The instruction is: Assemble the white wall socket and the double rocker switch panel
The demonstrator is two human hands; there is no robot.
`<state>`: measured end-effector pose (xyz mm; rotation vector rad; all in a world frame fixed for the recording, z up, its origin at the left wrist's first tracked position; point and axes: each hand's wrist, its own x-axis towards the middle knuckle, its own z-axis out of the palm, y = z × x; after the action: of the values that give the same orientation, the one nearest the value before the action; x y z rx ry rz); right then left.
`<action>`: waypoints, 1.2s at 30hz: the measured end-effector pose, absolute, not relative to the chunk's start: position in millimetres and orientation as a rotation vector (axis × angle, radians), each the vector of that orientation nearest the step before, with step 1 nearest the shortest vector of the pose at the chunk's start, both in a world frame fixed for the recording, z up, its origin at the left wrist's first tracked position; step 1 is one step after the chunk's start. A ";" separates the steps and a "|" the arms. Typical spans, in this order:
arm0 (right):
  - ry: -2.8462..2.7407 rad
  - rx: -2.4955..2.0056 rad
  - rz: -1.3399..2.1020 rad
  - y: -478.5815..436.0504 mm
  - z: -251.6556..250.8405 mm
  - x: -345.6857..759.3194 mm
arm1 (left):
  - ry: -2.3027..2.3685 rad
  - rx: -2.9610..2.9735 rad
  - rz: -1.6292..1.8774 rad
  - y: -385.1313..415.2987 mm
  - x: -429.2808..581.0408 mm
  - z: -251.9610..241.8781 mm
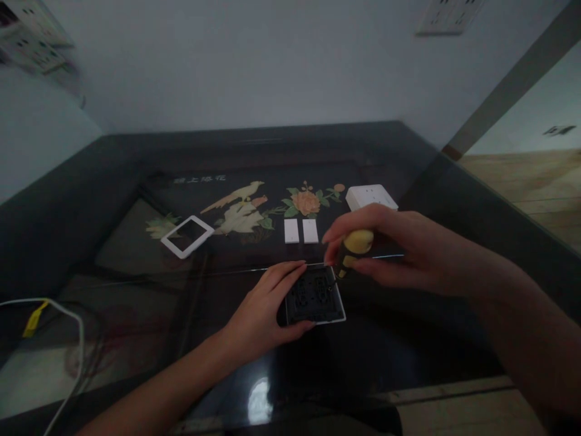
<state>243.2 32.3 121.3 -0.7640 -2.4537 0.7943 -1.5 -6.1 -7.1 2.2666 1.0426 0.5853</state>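
A square wall switch [313,306] with a black inner side and a thin white rim lies on the dark table. My left hand [267,300] grips it from the left, fingers along the top edge and thumb at the bottom edge. In my right hand [385,242] is a screwdriver [356,245] with a yellow and black handle. It is tilted, its tip reaching down to the switch's right part; the exact contact point is too dark to make out. Just beyond the switch lie two white switch rockers, one left [291,231] and one right [310,231].
A white square frame [200,235] lies to the left on the glossy table [254,142]. A white socket box [370,197] stands behind my right hand. At the far left a white cable [80,339] with a yellow tag [34,321] hangs across. Wall sockets [449,15] are above.
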 end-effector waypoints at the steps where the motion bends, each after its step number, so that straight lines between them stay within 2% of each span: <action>1: -2.506 -0.737 0.812 34.4 127.0 242.6 | 1.039 2.267 0.586 -6.1 -1.4 -6.9; 6: -2.592 -0.619 0.847 34.7 140.7 244.1 | 1.066 2.276 0.573 -6.1 -1.9 -10.2; 11: -2.581 -0.584 0.739 33.5 137.1 244.1 | 1.064 2.291 0.579 -5.8 -2.2 -10.3; 18: -2.584 -0.766 0.432 31.3 133.9 241.3 | 1.053 2.281 0.556 -4.6 -1.3 -6.8; 23: -2.566 -0.854 0.024 25.0 127.1 232.3 | 1.042 2.307 0.561 -5.5 -1.8 -8.4; 26: -2.552 -0.922 -0.090 22.6 124.8 228.3 | 1.044 2.312 0.568 -5.8 -2.3 -8.9; 28: -2.553 -0.931 -0.032 20.9 124.9 229.3 | 1.047 2.314 0.573 -5.8 -2.5 -9.1; 33: -2.607 -0.823 0.455 16.4 128.0 242.5 | 1.054 2.322 0.571 -5.4 -2.4 -9.1; 36: -2.606 -0.788 0.590 16.2 129.1 246.9 | 1.058 2.324 0.559 -5.3 -2.3 -9.1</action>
<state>246.9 16.2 129.1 -0.7879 -2.6064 0.5904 -2.3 -5.3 -9.1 2.3239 1.0580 0.5595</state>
